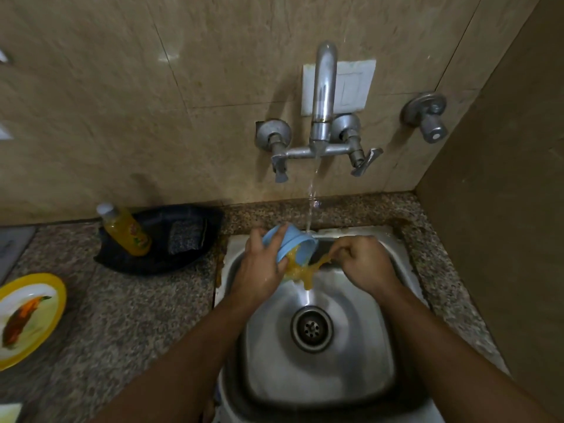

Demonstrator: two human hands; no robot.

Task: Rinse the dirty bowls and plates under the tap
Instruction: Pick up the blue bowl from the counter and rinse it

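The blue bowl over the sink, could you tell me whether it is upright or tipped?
Tipped. The left hand holds the blue bowl on its side, mouth towards the right hand, and yellow residue spills out.

Head camera looks steeply down, close over the sink (360,358), facing the wall.

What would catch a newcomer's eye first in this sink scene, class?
First, the tilted blue bowl held by the left hand over the steel sink, yellow slop pouring from it. The right hand sits at its mouth, under the tap's thin stream. At far left, a dirty yellow-rimmed plate waits on the counter.
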